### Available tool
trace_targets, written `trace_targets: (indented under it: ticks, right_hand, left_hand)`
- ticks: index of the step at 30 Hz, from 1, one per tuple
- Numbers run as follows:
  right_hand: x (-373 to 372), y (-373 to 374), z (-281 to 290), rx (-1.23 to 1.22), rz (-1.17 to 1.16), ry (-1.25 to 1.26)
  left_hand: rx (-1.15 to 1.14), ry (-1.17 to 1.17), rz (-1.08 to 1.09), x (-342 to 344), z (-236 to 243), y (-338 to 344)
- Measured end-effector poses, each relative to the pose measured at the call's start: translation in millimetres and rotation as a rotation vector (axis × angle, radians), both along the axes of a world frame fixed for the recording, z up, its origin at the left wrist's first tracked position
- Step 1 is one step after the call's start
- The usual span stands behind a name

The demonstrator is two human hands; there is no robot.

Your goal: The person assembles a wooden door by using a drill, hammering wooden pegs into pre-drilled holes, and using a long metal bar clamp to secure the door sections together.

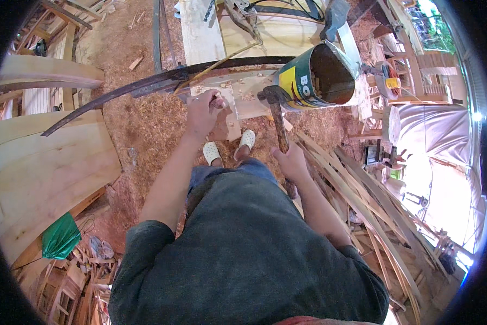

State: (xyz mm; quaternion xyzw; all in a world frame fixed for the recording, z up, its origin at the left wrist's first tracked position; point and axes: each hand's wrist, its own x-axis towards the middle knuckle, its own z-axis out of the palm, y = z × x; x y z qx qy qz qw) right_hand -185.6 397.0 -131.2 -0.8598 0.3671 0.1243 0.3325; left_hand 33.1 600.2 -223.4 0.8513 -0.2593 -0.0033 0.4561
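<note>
My left hand [204, 112] has its fingers curled at the near edge of a pale wooden workbench board [243, 103]; what they hold is too small to make out. My right hand [290, 162] grips the wooden handle of a hammer [280, 124], whose dark head points up beside a green and yellow bucket [331, 76] lying tilted on the bench with scraps inside. A long, dark curved strip [107, 93] crosses the bench's left side, with a thin yellowish stick [211, 69] over it. A drill bit [209, 11] and a metal tool [240, 19] lie farther back.
Wood shavings [118, 65] cover the floor. Large curved panels [48, 157] stand at the left, with a green plastic sheet [59, 236] below them. Long loose strips of wood [362, 216] lie beside me at the right, and pale draped sheeting [425, 130] hangs beyond them.
</note>
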Motion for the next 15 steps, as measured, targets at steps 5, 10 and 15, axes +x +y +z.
trace_targets:
  ticks: [5, 10, 15]
  right_hand:
    - [5, 12, 31, 0.086, 0.0, -0.089]
    - [26, 27, 74, 0.107, 0.069, -0.137]
    - [44, 45, 121, 0.195, 0.078, -0.244]
  left_hand:
    - [0.048, -0.062, 0.021, -1, -3, -3]
    - [-0.106, -0.019, -0.019, -1, -25, -2]
    - [-0.003, -0.201, -0.037, -3, 0, 1]
